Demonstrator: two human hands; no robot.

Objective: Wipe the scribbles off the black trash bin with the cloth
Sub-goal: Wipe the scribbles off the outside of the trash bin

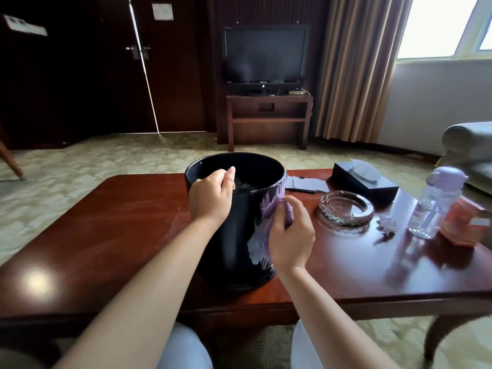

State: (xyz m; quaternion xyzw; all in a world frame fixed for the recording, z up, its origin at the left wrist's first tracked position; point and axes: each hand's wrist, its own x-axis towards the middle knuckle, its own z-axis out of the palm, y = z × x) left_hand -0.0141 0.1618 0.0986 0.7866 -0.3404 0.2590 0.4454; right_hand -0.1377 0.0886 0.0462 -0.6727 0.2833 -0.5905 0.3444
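The black trash bin [239,235] stands upright on the red-brown wooden table [106,230], in the middle of the view. Pale purple scribbles [259,241] cover its right side. My left hand [211,194] grips the bin's near left rim, thumb up over the edge. My right hand [291,235] holds a bunched purple cloth [277,209] and presses it against the bin's right wall, over the scribbles. Part of the marks is hidden behind that hand.
To the right on the table sit a glass ashtray [346,209], a black tissue box [364,181], a pen and paper [306,186], a clear bottle with a lilac cap [434,203] and an orange packet [463,225]. My knees are under the table's near edge.
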